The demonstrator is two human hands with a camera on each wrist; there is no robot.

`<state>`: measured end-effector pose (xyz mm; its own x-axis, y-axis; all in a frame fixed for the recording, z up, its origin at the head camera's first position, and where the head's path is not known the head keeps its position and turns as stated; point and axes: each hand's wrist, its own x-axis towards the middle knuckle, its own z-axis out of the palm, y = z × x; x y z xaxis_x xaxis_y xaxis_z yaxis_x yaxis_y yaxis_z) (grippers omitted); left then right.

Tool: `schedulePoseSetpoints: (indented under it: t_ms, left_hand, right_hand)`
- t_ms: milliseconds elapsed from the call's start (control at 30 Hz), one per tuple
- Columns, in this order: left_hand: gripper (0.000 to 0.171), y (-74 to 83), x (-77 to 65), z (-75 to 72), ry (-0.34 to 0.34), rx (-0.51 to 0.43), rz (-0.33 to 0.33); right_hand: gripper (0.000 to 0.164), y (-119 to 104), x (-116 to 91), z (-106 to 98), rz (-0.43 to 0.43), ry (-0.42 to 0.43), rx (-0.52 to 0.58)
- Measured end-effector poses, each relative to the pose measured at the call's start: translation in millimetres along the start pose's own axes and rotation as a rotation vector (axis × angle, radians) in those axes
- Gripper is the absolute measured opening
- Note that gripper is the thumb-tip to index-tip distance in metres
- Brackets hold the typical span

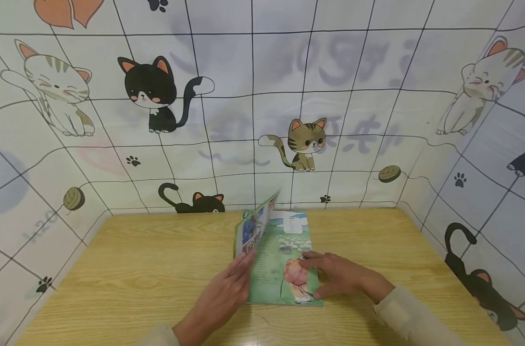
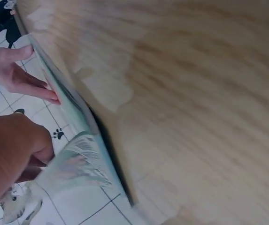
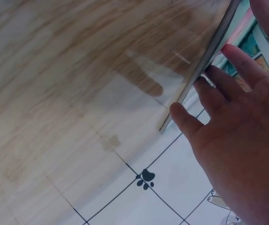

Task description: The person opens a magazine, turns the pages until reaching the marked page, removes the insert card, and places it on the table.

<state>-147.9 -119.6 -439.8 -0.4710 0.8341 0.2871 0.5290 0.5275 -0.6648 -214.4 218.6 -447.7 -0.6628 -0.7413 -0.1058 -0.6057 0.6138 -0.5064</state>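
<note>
An open picture book [image 1: 288, 283] lies on the table, its green page printed with a figure in pink and a block of text. Several of its leaves [image 1: 256, 228] stand raised at the left side, their top edges blurred. My left hand [image 1: 228, 290] pinches them near their lower edge; in the left wrist view, the bent fingers [image 2: 40, 147] meet the edge of a curved page [image 2: 80, 161]. On the right part of the page my right hand [image 1: 340, 276] rests with its fingers spread. In the right wrist view, those fingers [image 3: 240, 63] lie along the book's edge [image 3: 190, 84].
The wooden table [image 1: 150, 259] extends on both sides of the book. A white cloth wall [image 1: 228, 115] with grid lines and cartoon cats closes off the back and both sides.
</note>
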Motion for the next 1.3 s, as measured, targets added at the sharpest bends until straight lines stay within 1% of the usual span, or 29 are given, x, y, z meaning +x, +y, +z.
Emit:
schedulePoseSetpoints:
  t_ms: [100,167,200,367,500,667,733,833,967,1067,1300]
  left_hand:
    - [0.041,0.3,2.2,-1.7,-0.058,0.028,-0.005]
    - [0.032,0.0,4.3,-1.8,-0.091,0.014,-0.019]
    - [0.031,0.0,5.3,-1.9,-0.107,0.005,-0.028]
    - [0.032,-0.4,7.6,-1.7,-0.179,-0.082,-0.084]
    - [0.033,-0.3,6.8,-0.3,-0.193,-0.125,-0.11]
    - [0.036,-1.2,5.9,3.1,-0.211,-0.15,-0.137]
    - [0.036,-1.5,5.5,4.2,-0.213,-0.156,-0.147]
    - [0.033,-0.6,3.9,4.9,-0.199,-0.164,-0.172]
    - [0.029,2.3,0.4,5.4,-0.155,-0.17,-0.222]
    - [0.03,4.1,-2.1,6.1,-0.131,-0.181,-0.253]
    - [0.032,7.2,-5.7,6.8,-0.127,-0.255,-0.295]
  right_hand:
    - [0.086,0.5,0.0,0.2,-0.005,0.003,0.002]
    - [0.085,0.9,0.0,0.5,-0.009,0.006,-0.004]
    - [0.085,1.1,0.0,0.6,-0.01,0.007,-0.006]
    - [0.084,1.1,0.0,0.7,-0.009,0.01,-0.004]
    - [0.084,1.7,-0.1,0.8,-0.011,0.015,-0.009]
    - [0.085,2.4,0.7,0.7,-0.014,0.013,-0.019]
    - [0.085,2.5,1.1,0.6,-0.017,0.012,-0.02]
    - [0.085,2.7,1.6,0.7,-0.023,0.012,-0.019]
    - [0.085,3.6,1.5,1.2,-0.028,0.013,-0.024]
    - [0.084,3.6,1.4,1.4,-0.03,0.015,-0.038]
    - [0.085,4.2,0.7,0.7,-0.048,0.023,-0.017]
